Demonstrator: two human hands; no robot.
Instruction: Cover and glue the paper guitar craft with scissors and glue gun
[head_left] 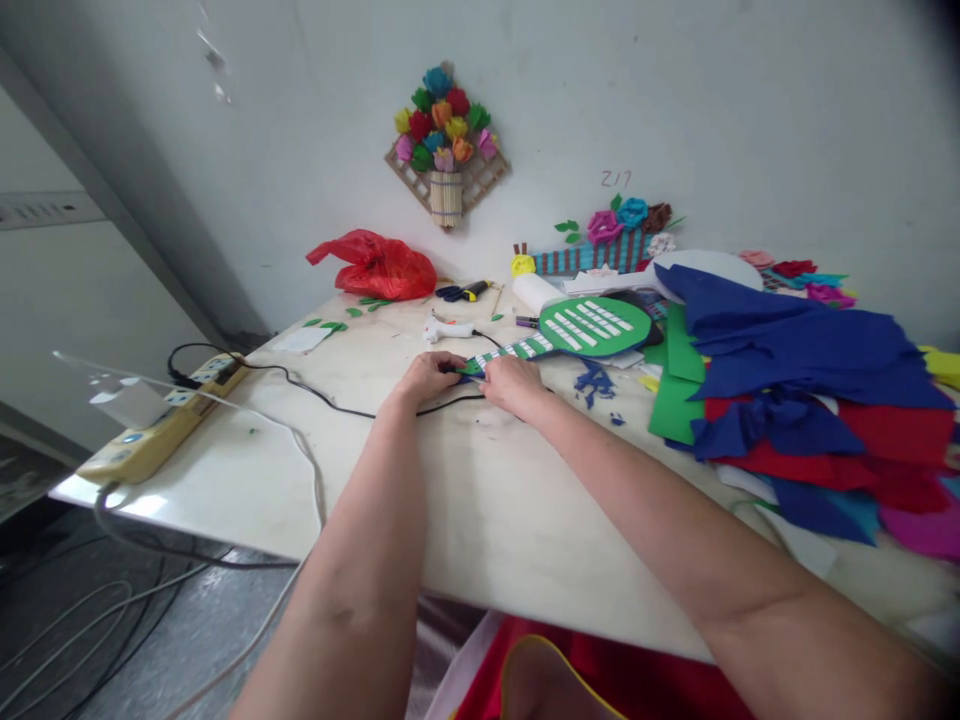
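A green paddle-shaped foam piece (596, 325) with white strips glued on it lies on the pale table (480, 500), its narrow handle pointing toward me. My left hand (427, 377) and my right hand (511, 383) meet at the near end of that handle. Both have their fingers curled and pinch the handle end from either side. A black cord (330, 400) runs under my left hand.
A white glue gun (448, 328) lies just beyond my hands. Blue, red and green foam sheets (795, 400) pile up on the right. A yellow power strip (161, 425) sits at the left table edge. A red plastic bag (379, 265) and scissors (465, 292) lie at the back.
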